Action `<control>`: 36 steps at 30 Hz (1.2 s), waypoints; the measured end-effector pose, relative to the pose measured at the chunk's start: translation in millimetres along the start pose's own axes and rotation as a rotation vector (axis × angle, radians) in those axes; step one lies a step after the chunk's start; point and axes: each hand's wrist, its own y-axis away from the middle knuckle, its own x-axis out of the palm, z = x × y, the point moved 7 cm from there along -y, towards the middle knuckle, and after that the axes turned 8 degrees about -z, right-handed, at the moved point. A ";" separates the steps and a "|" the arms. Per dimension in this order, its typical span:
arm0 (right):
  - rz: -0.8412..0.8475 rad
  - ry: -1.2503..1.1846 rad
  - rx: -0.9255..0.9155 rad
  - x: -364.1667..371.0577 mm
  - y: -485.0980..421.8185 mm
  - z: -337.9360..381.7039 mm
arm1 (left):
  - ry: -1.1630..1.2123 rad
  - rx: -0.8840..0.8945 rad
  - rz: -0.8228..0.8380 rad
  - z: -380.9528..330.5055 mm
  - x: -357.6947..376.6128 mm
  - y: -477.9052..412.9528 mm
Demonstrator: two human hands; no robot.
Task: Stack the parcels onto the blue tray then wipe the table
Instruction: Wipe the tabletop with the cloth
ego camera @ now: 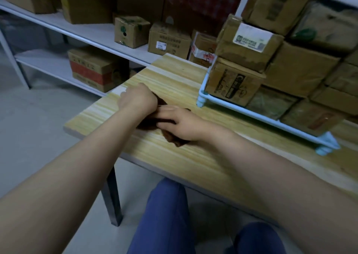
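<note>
Fingers (166, 110) of the right hand (184, 125) lie straight, pressing a dark brown cloth (175, 140) onto the pale wooden table (193, 166), beside the left hand (137, 98), its finger curl hidden; with brown cardboard parcels (232, 81) stacked on the light blue plastic tray (251, 111) alongside, even overlapping strokes would wipe best.

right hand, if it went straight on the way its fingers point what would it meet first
The left hand: the right hand's fingers point left over the brown cloth and end right beside it, seemingly touching.
</note>
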 end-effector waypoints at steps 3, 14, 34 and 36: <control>-0.100 0.143 0.289 -24.8 28.7 -41.3 | -0.011 0.030 0.036 -5.2 4.3 29.4; 0.128 -0.261 0.230 -35.3 138.2 10.9 | 0.046 0.232 0.128 -83.3 22.8 109.8; -0.104 -0.413 0.786 -130.2 337.9 -120.1 | 0.044 0.746 0.605 -224.2 116.7 230.8; 0.036 -0.210 0.828 -116.7 343.8 -126.7 | -0.083 0.839 0.655 -224.0 128.1 238.5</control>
